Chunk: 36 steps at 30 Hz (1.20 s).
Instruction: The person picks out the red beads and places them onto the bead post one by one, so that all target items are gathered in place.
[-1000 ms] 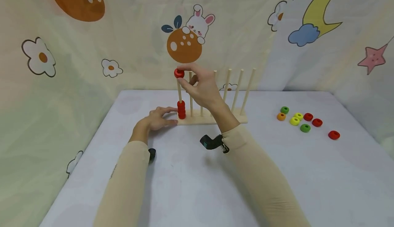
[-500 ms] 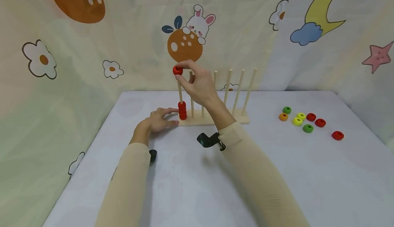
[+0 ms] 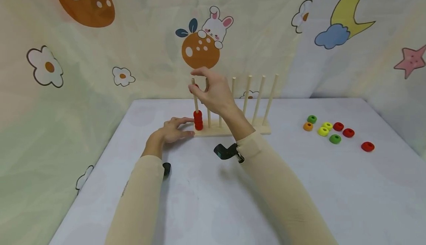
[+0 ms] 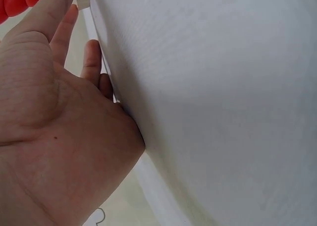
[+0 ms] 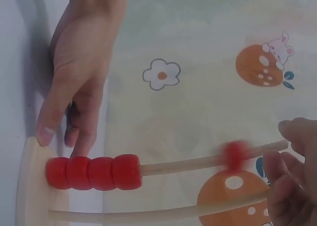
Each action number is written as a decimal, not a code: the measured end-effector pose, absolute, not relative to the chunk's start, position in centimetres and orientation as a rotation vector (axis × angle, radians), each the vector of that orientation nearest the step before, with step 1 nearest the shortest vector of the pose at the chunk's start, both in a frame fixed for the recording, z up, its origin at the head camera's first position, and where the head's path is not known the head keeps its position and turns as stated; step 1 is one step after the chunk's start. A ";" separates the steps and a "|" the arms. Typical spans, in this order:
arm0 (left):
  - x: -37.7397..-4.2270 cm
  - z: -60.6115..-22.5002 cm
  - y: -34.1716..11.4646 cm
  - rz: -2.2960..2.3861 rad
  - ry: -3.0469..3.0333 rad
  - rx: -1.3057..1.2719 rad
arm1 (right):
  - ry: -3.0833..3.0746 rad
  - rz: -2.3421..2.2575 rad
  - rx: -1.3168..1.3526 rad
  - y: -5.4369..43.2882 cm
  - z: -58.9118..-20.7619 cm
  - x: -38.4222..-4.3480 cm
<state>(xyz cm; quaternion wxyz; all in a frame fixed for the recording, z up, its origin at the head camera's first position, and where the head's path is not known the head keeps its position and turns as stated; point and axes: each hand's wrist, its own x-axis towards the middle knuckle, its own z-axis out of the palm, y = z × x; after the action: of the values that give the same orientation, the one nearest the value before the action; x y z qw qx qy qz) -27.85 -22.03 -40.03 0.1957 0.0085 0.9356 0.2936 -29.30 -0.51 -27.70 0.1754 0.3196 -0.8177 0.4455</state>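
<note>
A wooden peg rack [image 3: 221, 130] stands at the table's far middle. Several red beads [image 5: 94, 173] are stacked at the bottom of its leftmost peg [image 5: 178, 165]. Higher on that peg, another red bead [image 5: 235, 156] looks blurred, apart from the stack. My right hand [image 3: 216, 91] is by the peg's top, thumb and forefinger spread apart with nothing pinched; in the head view the thumb mostly covers the bead. My left hand [image 3: 171, 130] reaches the rack's left end, its extended thumb and forefinger touching the base there; the left wrist view shows its other fingers loosely bent.
Loose beads lie on the right of the table: green [image 3: 335, 139], yellow [image 3: 323, 131], orange [image 3: 308, 126] and red [image 3: 367, 146]. Several bare pegs [image 3: 257, 99] rise to the right of the beaded one. A printed cloth [image 3: 149, 45] hangs behind the table.
The right fingers have let go of the red bead, which was held at the peg's tip and is now lower on the peg. The left hand stays by the base.
</note>
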 end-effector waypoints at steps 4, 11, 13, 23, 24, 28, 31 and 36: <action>-27.8 -40.0 -21.7 0.820 2.621 0.040 | -2.265 1.305 0.952 0.5 -27.9 -28.7; -28.1 -39.9 -22.2 0.810 2.638 0.047 | -2.147 1.248 1.041 2.3 -28.2 -27.9; -28.3 -40.1 -22.4 0.810 2.637 0.033 | -2.123 1.242 1.051 2.8 -28.4 -27.8; -27.9 -40.0 -22.7 0.824 2.644 0.085 | -2.158 1.193 1.045 6.4 -29.9 -27.5; -27.8 -40.0 -22.7 0.823 2.637 0.082 | -2.162 1.198 1.046 6.8 -30.2 -27.4; -27.4 -40.3 -22.8 0.794 2.611 0.083 | -2.181 1.222 1.073 8.4 -31.6 -27.1; -27.3 -40.5 -22.6 0.793 2.612 0.086 | -2.183 1.245 1.081 9.8 -32.3 -27.2; -27.6 -40.1 -22.1 0.804 2.635 0.103 | -2.163 1.253 1.072 12.2 -32.7 -27.4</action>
<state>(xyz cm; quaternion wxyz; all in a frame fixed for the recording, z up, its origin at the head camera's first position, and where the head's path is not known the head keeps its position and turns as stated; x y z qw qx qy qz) -27.59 -22.08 -40.06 0.1913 0.0368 0.9381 0.2864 -27.37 12.24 -32.72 0.2092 0.3852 -0.7778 0.4505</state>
